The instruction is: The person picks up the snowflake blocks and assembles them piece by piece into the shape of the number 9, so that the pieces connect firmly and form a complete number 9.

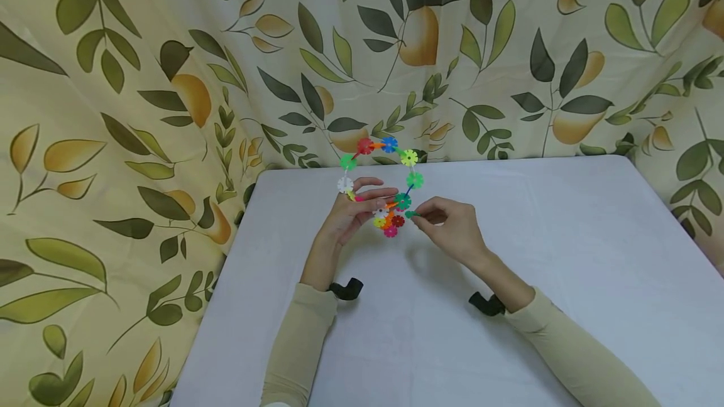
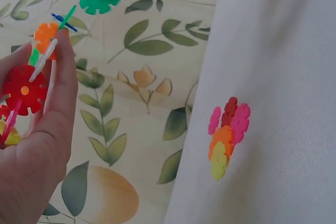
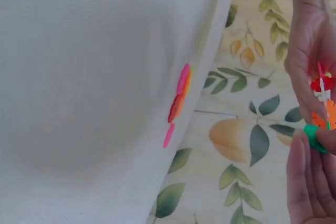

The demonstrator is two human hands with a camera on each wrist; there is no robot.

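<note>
My left hand (image 1: 351, 215) holds a chain of interlocking flower-shaped plastic discs (image 1: 409, 157), raised above the table and curving up in a loop of green, white, red, blue and yellow pieces. In the left wrist view, a red disc (image 2: 23, 82) and an orange disc (image 2: 44, 36) show between thumb and fingers. To the right, my right hand (image 1: 452, 228) pinches a single green disc (image 2: 100, 2) between thumb and fingertips. That green piece is near the chain's lower right part; whether they touch, I cannot tell.
Several loose discs (image 2: 223, 142), pink, dark red, orange and yellow, lie clustered on the white-covered table (image 1: 565, 256) near its far edge. A leaf-and-fruit patterned curtain (image 1: 475, 99) hangs behind and to the left. Black straps (image 1: 346, 289) hang at both wrists.
</note>
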